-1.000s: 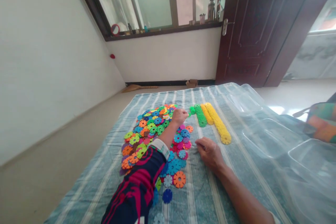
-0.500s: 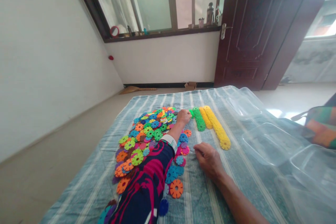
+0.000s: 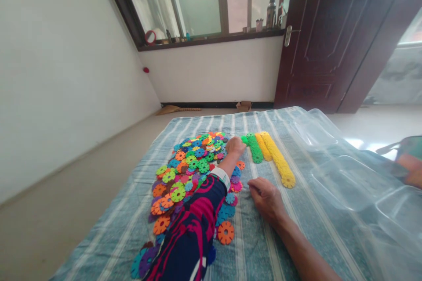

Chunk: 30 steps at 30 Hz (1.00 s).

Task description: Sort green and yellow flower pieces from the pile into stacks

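Observation:
My left hand reaches forward over a heap of colourful plastic snowflake discs. Its fingers are pinched on a green disc at the near end of a green row. Two yellow rows lie right beside the green one. My right hand rests on the striped blue cloth with its fingers curled, and nothing shows in it. A lone orange disc lies close to my left sleeve.
Clear plastic trays cover the right side of the cloth. A colourful bag or garment sits at the far right edge. Beyond the cloth are bare floor, a white wall, a window sill with bottles and a dark wooden door.
My left hand has moved right from the heap to the green row, carrying the green disc up to it. My right hand has stayed nearly still.

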### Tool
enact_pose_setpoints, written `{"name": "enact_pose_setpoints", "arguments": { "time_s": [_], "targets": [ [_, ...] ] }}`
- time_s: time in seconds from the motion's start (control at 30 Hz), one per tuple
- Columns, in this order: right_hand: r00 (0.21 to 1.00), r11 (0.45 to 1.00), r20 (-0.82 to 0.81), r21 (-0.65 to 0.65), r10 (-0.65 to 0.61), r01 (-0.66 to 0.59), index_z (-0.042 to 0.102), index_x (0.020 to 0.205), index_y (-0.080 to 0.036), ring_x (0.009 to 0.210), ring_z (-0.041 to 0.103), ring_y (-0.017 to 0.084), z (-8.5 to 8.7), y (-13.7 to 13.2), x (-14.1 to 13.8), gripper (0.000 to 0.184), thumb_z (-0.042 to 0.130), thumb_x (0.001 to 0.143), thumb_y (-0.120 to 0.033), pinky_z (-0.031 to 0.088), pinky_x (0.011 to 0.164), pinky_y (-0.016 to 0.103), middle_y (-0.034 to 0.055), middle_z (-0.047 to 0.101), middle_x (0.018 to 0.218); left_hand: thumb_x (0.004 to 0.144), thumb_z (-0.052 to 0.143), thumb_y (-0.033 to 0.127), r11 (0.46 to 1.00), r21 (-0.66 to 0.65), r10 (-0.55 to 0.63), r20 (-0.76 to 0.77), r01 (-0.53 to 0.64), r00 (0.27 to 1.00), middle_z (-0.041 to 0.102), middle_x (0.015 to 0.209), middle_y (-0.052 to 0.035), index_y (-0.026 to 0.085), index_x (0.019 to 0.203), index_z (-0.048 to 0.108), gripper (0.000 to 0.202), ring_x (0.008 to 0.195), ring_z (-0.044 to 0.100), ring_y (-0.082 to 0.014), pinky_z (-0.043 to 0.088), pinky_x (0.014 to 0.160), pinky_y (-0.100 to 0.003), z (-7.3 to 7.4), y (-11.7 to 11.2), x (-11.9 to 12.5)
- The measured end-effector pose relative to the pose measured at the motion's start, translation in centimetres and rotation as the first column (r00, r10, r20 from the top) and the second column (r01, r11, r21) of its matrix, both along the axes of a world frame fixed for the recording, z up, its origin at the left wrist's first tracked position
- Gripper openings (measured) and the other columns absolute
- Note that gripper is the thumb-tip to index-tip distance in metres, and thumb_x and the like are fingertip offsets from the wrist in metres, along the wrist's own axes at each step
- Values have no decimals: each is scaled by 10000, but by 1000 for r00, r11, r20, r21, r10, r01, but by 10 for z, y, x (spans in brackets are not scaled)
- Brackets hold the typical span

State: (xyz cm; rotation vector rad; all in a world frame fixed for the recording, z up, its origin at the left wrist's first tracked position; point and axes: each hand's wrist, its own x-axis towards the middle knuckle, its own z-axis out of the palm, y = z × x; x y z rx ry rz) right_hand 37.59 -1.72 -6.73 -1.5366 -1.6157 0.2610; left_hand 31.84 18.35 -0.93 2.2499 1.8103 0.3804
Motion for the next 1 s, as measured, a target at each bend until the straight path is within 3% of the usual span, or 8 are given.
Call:
{"name": "enact_pose_setpoints", "arguments": {
  "time_s": [0.17, 0.3, 0.47, 0.63, 0.8, 1.0],
  "targets": [
    [1000, 1000, -22, 27, 14, -13, 689, 834, -236, 786, 608, 179, -4, -1, 2, 226, 470, 871, -194, 448, 742, 272, 32, 676, 811, 759, 546, 218, 1000, 4, -14, -16, 14, 1000, 736, 974, -162, 139, 932, 763, 288, 953, 676, -255, 497, 743, -291, -2, -6, -1],
    [1000, 1000, -16, 15, 13, -12, 695, 832, -218, 788, 610, 182, -2, -3, 2, 239, 460, 878, -211, 451, 742, 281, 40, 682, 826, 765, 524, 216, 998, 24, -54, -35, 55, 998, 743, 947, -128, 151, 914, 765, 291, 919, 670, -232, 485, 735, -279, 7, -9, -22],
    [999, 1000, -44, 2, 3, -3, 702, 841, -209, 811, 621, 195, -2, -3, 3, 235, 468, 867, -227, 452, 754, 293, 44, 689, 833, 714, 534, 165, 987, 49, -150, -87, 154, 985, 736, 829, -50, 174, 808, 765, 250, 838, 640, -175, 441, 710, -238, 32, -10, -85],
    [999, 1000, -53, 3, 4, -4, 707, 828, -214, 822, 630, 197, -2, -3, 3, 235, 474, 861, -229, 455, 776, 300, 48, 700, 852, 645, 556, 136, 970, 1, -240, -160, 243, 958, 639, 613, 6, 174, 625, 706, 156, 659, 569, -139, 378, 617, -229, 51, -23, -153],
    [999, 1000, -46, 14, -6, 7, 711, 824, -221, 829, 636, 190, -1, -1, 3, 231, 481, 853, -210, 457, 782, 290, 45, 708, 857, 673, 582, 188, 941, -45, -334, -274, 335, 902, 623, 675, -2, 184, 673, 688, 106, 679, 557, -149, 352, 608, -240, 46, -43, -185],
    [999, 1000, -38, 20, -9, 9, 712, 820, -219, 822, 639, 190, -2, 1, 4, 225, 490, 851, -206, 458, 778, 290, 45, 709, 852, 680, 601, 221, 934, -63, -352, -339, 352, 873, 632, 808, -36, 189, 729, 690, 106, 749, 575, -177, 400, 672, -263, 37, -55, -189]
  ]
}}
